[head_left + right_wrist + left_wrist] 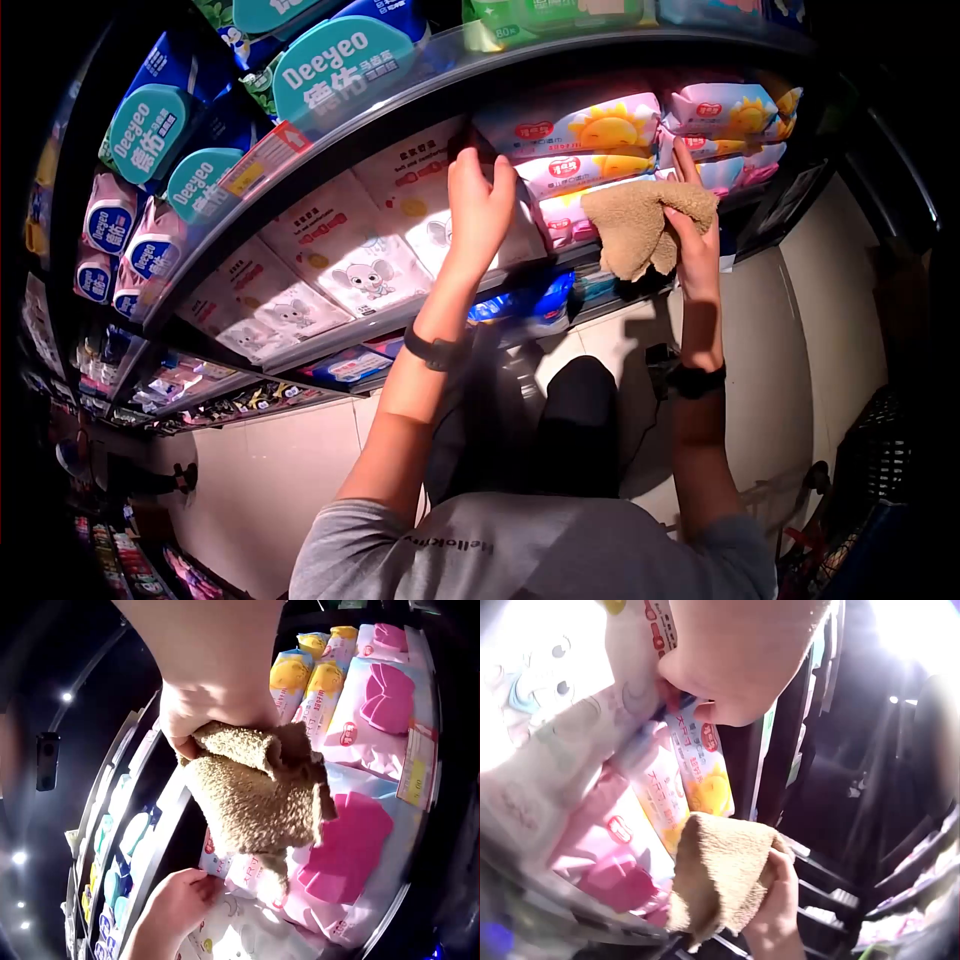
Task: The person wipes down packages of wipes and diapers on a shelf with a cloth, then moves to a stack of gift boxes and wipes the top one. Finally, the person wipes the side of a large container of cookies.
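A fuzzy brown cloth (632, 228) hangs from my right hand (696, 245), which grips it in front of the stacked pink wipes packs (592, 205). In the right wrist view the cloth (244, 802) is bunched under the fingers and droops over the packs. My left hand (482, 205) reaches onto the shelf at the seam between white packs with an elephant print (372, 278) and the pink stack. In the right wrist view the left hand's fingers (202, 889) touch the ends of the packs there; the left wrist view partly hides the fingertips.
A clear shelf lip (440, 62) runs above, with teal-lidded Deeyeo packs (345, 62) on the upper shelf. Blue packs (520, 305) lie on a shelf below. A price tag (416, 772) hangs at the pink packs' edge. Tiled floor (270, 460) lies beneath.
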Motion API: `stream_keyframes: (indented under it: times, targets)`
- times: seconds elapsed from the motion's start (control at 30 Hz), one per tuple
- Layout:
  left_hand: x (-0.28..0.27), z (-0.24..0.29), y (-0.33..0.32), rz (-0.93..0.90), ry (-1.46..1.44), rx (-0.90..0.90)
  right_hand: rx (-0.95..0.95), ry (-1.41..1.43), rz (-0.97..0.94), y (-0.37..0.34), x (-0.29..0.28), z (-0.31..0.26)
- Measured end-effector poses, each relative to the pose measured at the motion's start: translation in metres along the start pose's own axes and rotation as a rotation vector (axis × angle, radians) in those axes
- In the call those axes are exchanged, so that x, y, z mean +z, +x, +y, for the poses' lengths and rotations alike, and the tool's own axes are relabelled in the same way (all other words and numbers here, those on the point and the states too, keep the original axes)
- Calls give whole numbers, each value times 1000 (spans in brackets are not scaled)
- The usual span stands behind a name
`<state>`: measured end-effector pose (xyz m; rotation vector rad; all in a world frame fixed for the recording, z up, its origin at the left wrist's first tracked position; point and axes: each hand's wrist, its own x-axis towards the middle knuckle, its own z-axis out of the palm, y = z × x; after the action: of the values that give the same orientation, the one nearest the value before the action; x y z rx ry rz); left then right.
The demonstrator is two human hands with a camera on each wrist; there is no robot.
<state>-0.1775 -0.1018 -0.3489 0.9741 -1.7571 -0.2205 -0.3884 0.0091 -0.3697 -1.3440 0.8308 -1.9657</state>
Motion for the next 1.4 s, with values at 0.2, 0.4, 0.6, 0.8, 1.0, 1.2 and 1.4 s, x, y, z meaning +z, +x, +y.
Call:
stream_keyframes:
  times: [0.2,0.4,0.6,0.8,1.0,1.2,1.4]
  targets:
    - [-1,17,8,-25,-544,-263,40,25,88,35,12,10]
    - [0,24,-10,43,-439,-244,-1,94,138,21,19,9]
    - [-8,35,-45,-135,-1454,-420,134,424,234,3,-1,20]
    - [-12,20,-61,-70,-1497,-707,137,399,353,-55,2,29]
    - [-28,3,-138,-123,-1869,-704,505,83,542,-147,57,5]
    - [-61,-39,-209,-150,-1964,-935,566,143,338,-188,77,14]
    - [-102,-80,-233,-46,-1804,-1292,630,221,83,-183,112,5]
